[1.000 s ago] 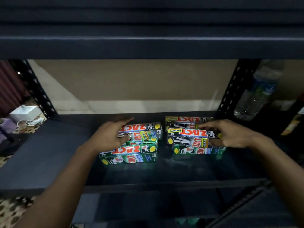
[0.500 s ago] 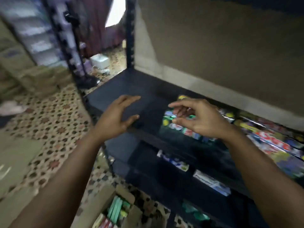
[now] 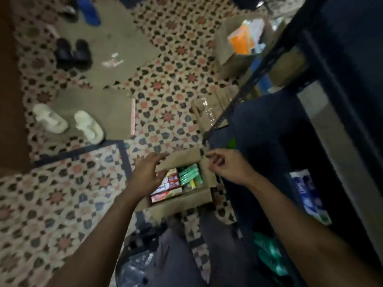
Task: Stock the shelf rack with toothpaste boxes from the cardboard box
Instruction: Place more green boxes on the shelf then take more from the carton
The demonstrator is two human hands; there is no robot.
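Nearest the camera: the person's grey trousers point(image 3: 178, 257) at the bottom of the view, with both bare forearms reaching forward and down over the patterned tile floor point(image 3: 62, 204).

Task item: an open cardboard box point(image 3: 184, 200) stands on the floor just beside the corner of the shelf rack point(image 3: 253, 79), flaps folded outward. Inside it, toothpaste boxes lie flat in two groups. The red-and-white cartons point(image 3: 167, 188) fill the left half, stacked lengthwise. The green cartons point(image 3: 189, 175) fill the right half, packed side by side, with a yellow end showing among them. Print is too blurred to read.

Left hand point(image 3: 148, 175): palm down over the box's left edge, fingers spread and nearly straight, thumb out. Its grip is wide open and has hold of nothing. Contact with the cartons cannot be confirmed.

Right hand point(image 3: 227, 167): over the right flap, beside the rack's corner post, fingers loosely curled inward. Its grip is slack and nothing is seen in it.

Rack: dark frame and dark shelves to the right. A low shelf carries blue-and-white packs point(image 3: 308, 193).

Farther off: a pair of white sandals point(image 3: 88, 126) on the floor to the left, and black sandals point(image 3: 64, 51) beyond them.
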